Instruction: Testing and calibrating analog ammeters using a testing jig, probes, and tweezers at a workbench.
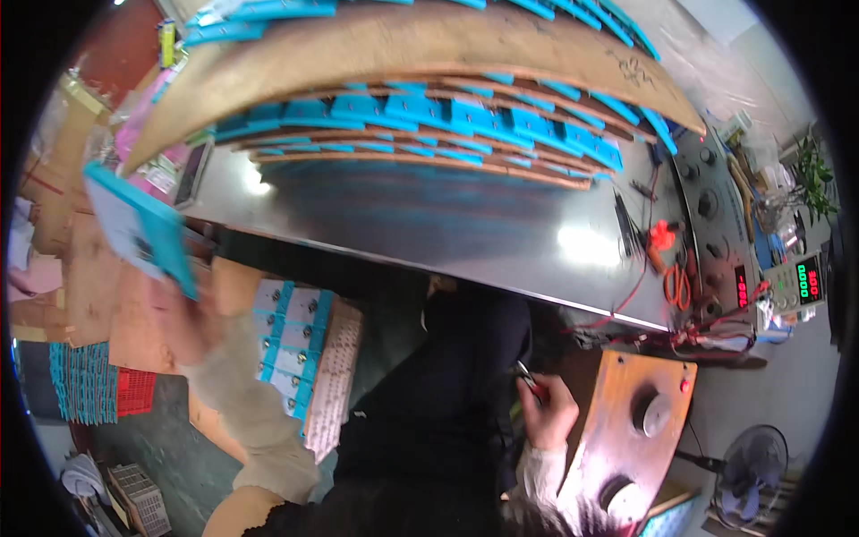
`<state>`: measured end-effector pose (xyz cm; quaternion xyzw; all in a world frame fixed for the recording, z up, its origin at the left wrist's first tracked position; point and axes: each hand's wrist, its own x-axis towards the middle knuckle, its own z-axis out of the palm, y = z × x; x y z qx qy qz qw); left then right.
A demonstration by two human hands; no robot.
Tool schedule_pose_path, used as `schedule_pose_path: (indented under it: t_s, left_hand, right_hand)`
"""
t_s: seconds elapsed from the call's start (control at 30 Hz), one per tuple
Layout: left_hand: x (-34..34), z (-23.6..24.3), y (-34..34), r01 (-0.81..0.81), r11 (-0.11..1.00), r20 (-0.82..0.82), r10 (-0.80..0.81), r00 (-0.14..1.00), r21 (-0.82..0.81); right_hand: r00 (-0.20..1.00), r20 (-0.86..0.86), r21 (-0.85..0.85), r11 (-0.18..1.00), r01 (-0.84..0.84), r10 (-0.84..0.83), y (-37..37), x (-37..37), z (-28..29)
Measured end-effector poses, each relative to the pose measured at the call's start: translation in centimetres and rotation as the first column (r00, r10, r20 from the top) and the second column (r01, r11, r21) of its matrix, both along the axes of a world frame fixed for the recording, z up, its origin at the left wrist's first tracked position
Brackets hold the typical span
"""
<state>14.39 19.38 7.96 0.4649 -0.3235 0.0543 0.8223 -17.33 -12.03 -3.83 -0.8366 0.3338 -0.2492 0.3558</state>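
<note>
My left hand (186, 318), blurred by motion, is closed around the lower end of a flat white panel with a blue edge (148, 228), raised at the left of the table. Near my lap, my right hand (548, 413) is closed on a small hand tool with a red handle and a metal tip (528, 379); its exact kind does not show. Below and to the right of my left hand, similar white-and-blue panels (291, 338) with round metal parts lie on top of a pale stack (335, 376).
Wooden boards (429, 49) carrying rows of blue pieces are stacked on the metal table (429, 233). At right are red leads (662, 237), a lit digital meter (796, 285), a box with two round knobs (617, 438) and a fan (752, 470). Blue and red crates (134, 391) stand left.
</note>
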Motion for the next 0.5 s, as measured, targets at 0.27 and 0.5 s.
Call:
schedule_pose_path:
  t_s: [0.27,0.5]
  left_hand:
    - [-10.4,-6.4,-14.3,0.556,0.799,-0.612,-0.325,0.721,0.231]
    - [-13.2,-5.5,-16.5,0.513,0.810,-0.502,-0.331,0.799,0.284]
  right_hand:
    - [0.889,0.343,-0.006,0.948,-0.319,0.302,4.4,5.4,5.6]
    - [0.944,0.235,0.031,0.969,-0.245,0.231,5.3,5.8,5.5]
